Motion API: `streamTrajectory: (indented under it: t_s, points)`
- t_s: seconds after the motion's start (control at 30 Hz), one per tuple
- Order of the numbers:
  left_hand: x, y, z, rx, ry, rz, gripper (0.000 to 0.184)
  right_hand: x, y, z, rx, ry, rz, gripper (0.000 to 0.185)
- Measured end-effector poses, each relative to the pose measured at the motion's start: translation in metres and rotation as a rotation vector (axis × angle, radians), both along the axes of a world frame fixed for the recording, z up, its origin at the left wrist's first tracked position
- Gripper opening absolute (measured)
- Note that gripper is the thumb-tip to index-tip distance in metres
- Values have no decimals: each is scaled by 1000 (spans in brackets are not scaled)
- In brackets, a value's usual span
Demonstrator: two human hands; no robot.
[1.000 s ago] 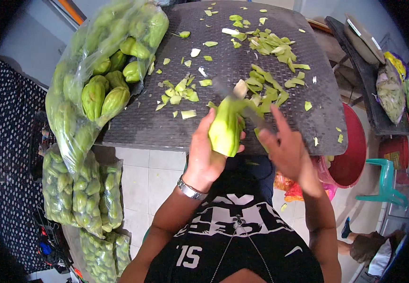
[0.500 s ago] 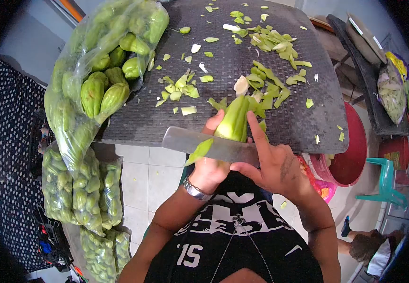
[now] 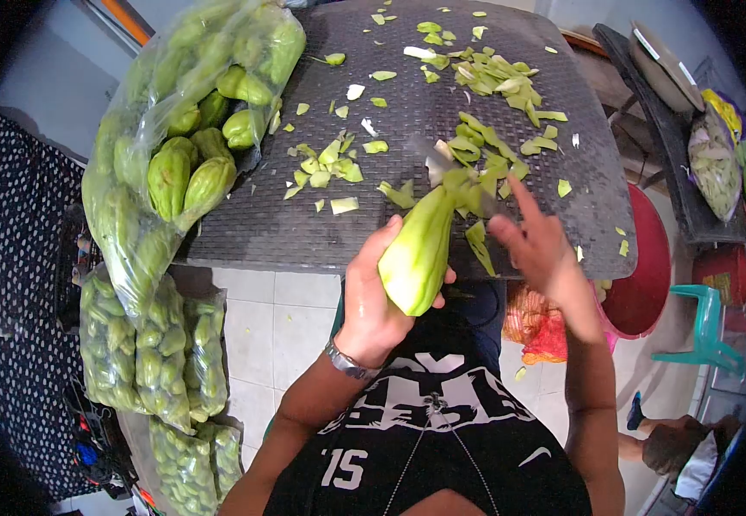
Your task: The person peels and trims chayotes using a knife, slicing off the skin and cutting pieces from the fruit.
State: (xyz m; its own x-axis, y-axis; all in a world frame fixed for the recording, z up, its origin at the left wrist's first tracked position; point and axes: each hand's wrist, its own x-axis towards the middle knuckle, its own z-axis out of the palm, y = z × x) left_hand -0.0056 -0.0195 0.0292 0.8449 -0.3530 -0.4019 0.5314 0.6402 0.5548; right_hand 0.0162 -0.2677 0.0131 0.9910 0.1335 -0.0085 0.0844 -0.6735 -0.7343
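Observation:
A pale green chayote point(image 3: 419, 254), partly peeled, rests in my left hand point(image 3: 368, 297), which is closed round its side and underside over the table's near edge. My right hand point(image 3: 545, 254) is smeared by motion to the right of it, index finger extended along a knife. The knife's blade point(image 3: 429, 150) is blurred and points up and left, over the far end of the chayote. Green peelings point(image 3: 480, 146) lie on the dark woven tabletop point(image 3: 304, 228) just beyond both hands, and the blade partly covers them.
A large clear bag of chayotes point(image 3: 128, 172) lies along the table's left side, with several smaller filled bags point(image 3: 162, 353) below. A red tub point(image 3: 640, 267) and a teal stool point(image 3: 702, 331) stand right. Another person's leg point(image 3: 648, 430) shows at lower right.
The knife has swung from across the chayote's near end to beyond its far end, with my right hand moving up and right. The chayote's near end is now uncovered, tilted down toward me.

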Motion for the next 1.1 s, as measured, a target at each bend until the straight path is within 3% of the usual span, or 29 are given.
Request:
streamTrajectory:
  t_s: [0.07, 0.1, 0.2, 0.23, 0.27, 0.37, 0.4, 0.5, 0.6, 0.7, 0.83, 0.93, 1.07, 1.1]
  points:
    - [0, 1, 5, 26, -3, 21, 60, 7, -14, 16, 389, 432, -85, 80]
    - [2, 0, 5, 27, 7, 31, 61, 7, -13, 19, 737, 605, -188, 70]
    - [10, -1, 2, -18, 2, 21, 59, -5, 3, 39, 717, 653, -257, 61]
    - [12, 3, -4, -58, -14, -13, 56, -13, 9, 34, 607, 578, -94, 66]
    - [14, 5, -9, -98, -27, -48, 52, -24, 24, 18, 453, 279, 8, 74]
    - [12, -14, -26, -105, 58, 246, 45, -45, 56, 40, 14, 19, 123, 92]
    - [11, -12, -27, -132, 59, 212, 44, -48, 59, 40, -62, -60, 166, 94]
    - [1, -11, -16, -118, 48, 213, 44, -43, 59, 44, -151, -133, 209, 100]
    - [-3, 5, -27, -229, -14, 51, 45, -35, 52, 45, -131, -141, 219, 99]
    - [-3, 3, -20, -60, -44, -5, 47, -27, 39, 30, -147, -182, 182, 98]
    - [3, 7, -3, -118, 42, -90, 51, -12, 8, 18, -327, -117, -14, 93]
    - [3, 12, 2, -119, 56, -97, 59, 2, -20, 13, 60, 263, -205, 86]
    - [9, 6, 3, -132, 69, 21, 59, -11, -8, 46, 898, 691, -276, 69]
    - [11, 3, 3, -128, 80, 60, 59, -11, -10, 44, 914, 688, -183, 74]
